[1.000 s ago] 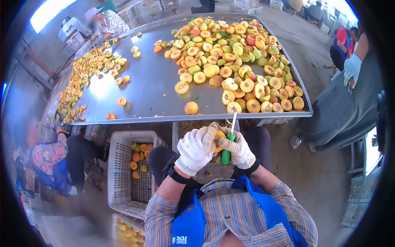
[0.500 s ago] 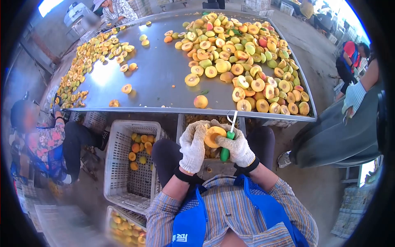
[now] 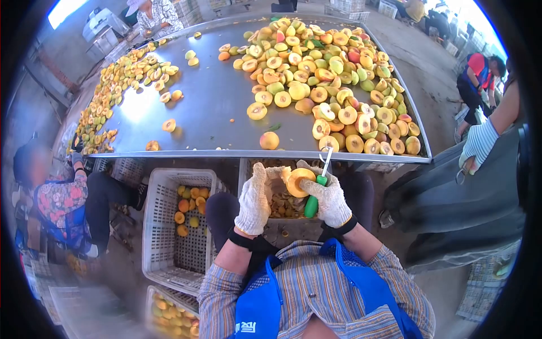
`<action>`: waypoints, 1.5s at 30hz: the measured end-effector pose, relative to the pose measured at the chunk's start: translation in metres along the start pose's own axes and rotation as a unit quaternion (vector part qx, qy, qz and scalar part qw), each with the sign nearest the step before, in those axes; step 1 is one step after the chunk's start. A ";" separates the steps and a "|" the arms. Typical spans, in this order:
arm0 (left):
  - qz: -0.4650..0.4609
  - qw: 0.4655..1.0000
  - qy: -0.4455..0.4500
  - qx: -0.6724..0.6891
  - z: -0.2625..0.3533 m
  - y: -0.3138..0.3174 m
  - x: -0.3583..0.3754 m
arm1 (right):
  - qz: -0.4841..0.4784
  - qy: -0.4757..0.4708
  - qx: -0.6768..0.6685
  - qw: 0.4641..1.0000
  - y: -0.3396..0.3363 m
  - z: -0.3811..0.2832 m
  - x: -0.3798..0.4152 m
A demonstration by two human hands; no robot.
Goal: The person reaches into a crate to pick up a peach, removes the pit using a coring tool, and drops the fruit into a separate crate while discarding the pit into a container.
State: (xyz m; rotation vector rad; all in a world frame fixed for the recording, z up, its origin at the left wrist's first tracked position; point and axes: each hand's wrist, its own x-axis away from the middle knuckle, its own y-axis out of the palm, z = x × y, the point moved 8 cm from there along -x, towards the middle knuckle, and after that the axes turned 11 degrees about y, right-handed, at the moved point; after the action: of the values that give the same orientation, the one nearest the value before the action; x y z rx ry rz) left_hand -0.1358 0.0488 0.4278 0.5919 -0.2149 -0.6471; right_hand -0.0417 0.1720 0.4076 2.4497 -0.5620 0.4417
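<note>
My right hand (image 3: 328, 200), in a pale knitted glove, holds a peach half (image 3: 300, 182) and a tool with a green handle (image 3: 311, 207) and a looped metal tip. My left hand (image 3: 253, 202), also gloved, is just left of the peach half, with its fingers raised and apart from it. A crate of scraps (image 3: 285, 204) sits below my hands. Beyond them, many halved peaches (image 3: 322, 68) are heaped on the metal table (image 3: 206, 113).
A white crate (image 3: 151, 226) with some peaches stands at the left, another full one (image 3: 172, 313) below it. A seated person (image 3: 62, 198) is at the left. At the right stands a person in a grey skirt (image 3: 451, 192); others are farther back.
My left hand has come away from the peach half and moved left. The peach half has shifted slightly in my right hand. The person in the skirt has moved their gloved hand lower.
</note>
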 end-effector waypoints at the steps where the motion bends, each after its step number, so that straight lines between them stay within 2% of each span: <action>1: 0.009 0.998 0.024 -0.064 0.004 -0.002 0.000 | 0.003 0.001 -0.001 1.000 -0.001 0.001 0.001; 2: 0.018 0.990 0.050 -0.128 0.008 -0.004 0.000 | 0.006 0.002 -0.001 1.000 -0.002 0.002 0.000; 3: 0.016 0.990 0.051 -0.128 0.006 -0.006 -0.001 | 0.005 0.000 -0.002 1.000 -0.004 0.004 -0.002; 4: -0.056 0.932 0.214 -0.288 0.026 0.008 0.000 | -0.003 -0.022 0.002 1.000 -0.007 0.005 -0.005; 5: -0.125 0.817 0.364 -0.429 0.039 0.028 0.012 | -0.010 -0.043 0.005 0.999 -0.008 0.005 -0.007; 6: -0.154 0.794 0.368 -0.459 0.036 0.029 0.018 | -0.009 -0.044 0.004 0.999 -0.011 0.008 -0.009; 7: -0.156 0.795 0.366 -0.458 0.035 0.029 0.020 | -0.020 -0.052 0.001 0.998 -0.011 0.008 -0.010; 9: -0.094 0.865 0.340 -0.356 0.036 0.015 0.021 | -0.030 -0.061 -0.002 0.998 -0.010 0.007 -0.006; 10: -0.024 0.911 0.284 -0.297 0.030 -0.001 0.019 | -0.039 -0.028 -0.030 0.998 -0.005 0.007 0.000; 11: -0.025 0.912 0.282 -0.298 0.031 -0.003 0.019 | -0.049 0.005 -0.058 0.997 -0.001 0.008 0.004; 14: 0.009 0.923 0.239 -0.303 0.032 -0.013 0.015 | -0.070 0.020 -0.052 0.996 0.003 0.006 0.009; 17: 0.007 0.905 0.241 -0.350 0.036 -0.001 0.017 | -0.069 0.002 -0.038 0.997 0.002 0.005 0.009; 18: -0.045 0.798 0.350 -0.489 0.053 0.022 0.026 | -0.068 0.003 -0.038 0.997 0.002 0.007 0.007; 19: -0.094 0.655 0.442 -0.606 0.060 0.046 0.037 | -0.069 -0.009 -0.031 0.997 0.001 0.009 0.005; 23: -0.061 0.582 0.469 -0.662 0.050 0.052 0.041 | -0.053 -0.037 0.011 0.998 -0.002 0.014 0.002; 28: -0.066 0.572 0.405 -0.710 0.044 0.047 0.035 | -0.040 -0.030 0.060 0.997 -0.003 0.015 0.002; 30: -0.065 0.579 0.349 -0.733 0.039 0.039 0.030 | -0.039 -0.031 0.077 0.996 -0.003 0.015 0.002; 32: -0.065 0.575 0.341 -0.741 0.039 0.039 0.031 | -0.029 0.005 0.075 0.997 -0.006 0.018 -0.001; 34: -0.066 0.570 0.333 -0.748 0.039 0.039 0.030 | -0.025 -0.024 0.069 0.997 -0.005 0.019 -0.006; 35: -0.065 0.581 0.324 -0.743 0.038 0.038 0.029 | -0.020 -0.052 0.063 0.997 -0.005 0.016 -0.007; 39: -0.063 0.615 0.326 -0.715 0.040 0.036 0.029 | -0.017 -0.048 0.077 0.996 -0.004 0.014 -0.004; 40: -0.062 0.615 0.327 -0.715 0.040 0.036 0.029 | -0.030 -0.043 0.044 0.998 -0.004 0.014 -0.005; 42: 0.013 0.756 0.359 -0.548 0.053 0.026 0.033 | -0.042 -0.037 0.010 0.998 -0.003 0.013 -0.003; 43: 0.014 0.756 0.358 -0.548 0.049 0.019 0.032 | -0.061 -0.029 -0.061 0.996 0.011 0.004 0.005; 44: 0.002 0.828 0.315 -0.464 0.038 0.003 0.025 | -0.079 -0.022 -0.132 0.988 0.018 -0.001 0.009; 45: -0.009 0.889 0.266 -0.373 0.027 -0.012 0.020 | -0.079 -0.022 -0.132 0.988 0.014 0.002 0.006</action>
State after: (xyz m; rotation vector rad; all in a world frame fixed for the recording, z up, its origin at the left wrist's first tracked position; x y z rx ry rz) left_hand -0.1364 0.0169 0.4436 0.0051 0.5458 -0.5096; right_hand -0.0433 0.1590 0.4150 2.2319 -0.4119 0.2329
